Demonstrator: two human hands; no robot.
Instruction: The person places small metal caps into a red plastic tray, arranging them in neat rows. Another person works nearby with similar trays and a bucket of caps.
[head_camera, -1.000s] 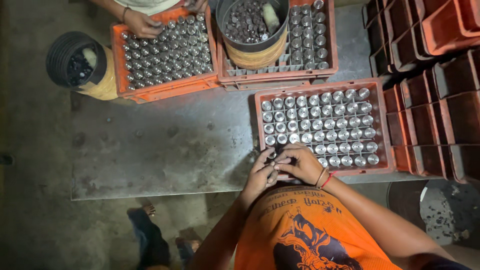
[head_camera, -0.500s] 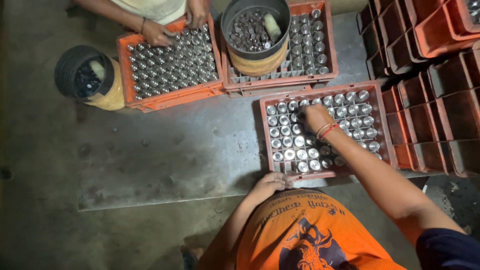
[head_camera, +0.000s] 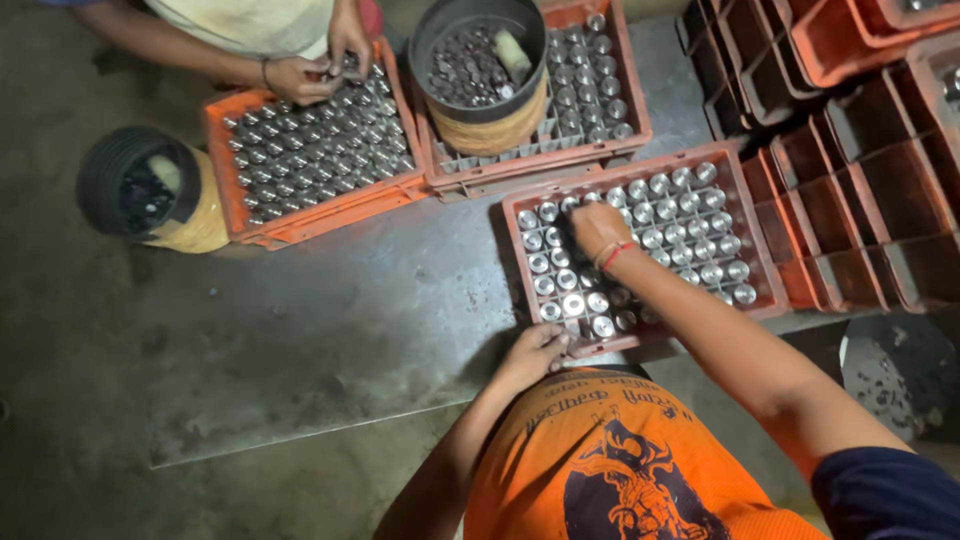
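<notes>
Both hands (head_camera: 598, 228) at crate (head_camera: 640, 342) edges

Across the grey metal table (head_camera: 300, 330) a co-worker's hands (head_camera: 320, 70) rest on a second orange crate (head_camera: 310, 160) of silvery caps. A third orange crate (head_camera: 590, 90) carries a round black tub (head_camera: 478, 60) heaped with small metal pieces. A black bucket (head_camera: 140, 185) wrapped in yellow stands at the table's left edge. Empty reddish crates (head_camera: 840, 180) are stacked at the right

Orange shirt (head_camera: 610, 460) with dark printed figure; red thread band (head_camera: 617, 254) on right wrist; bare forearms.
</notes>
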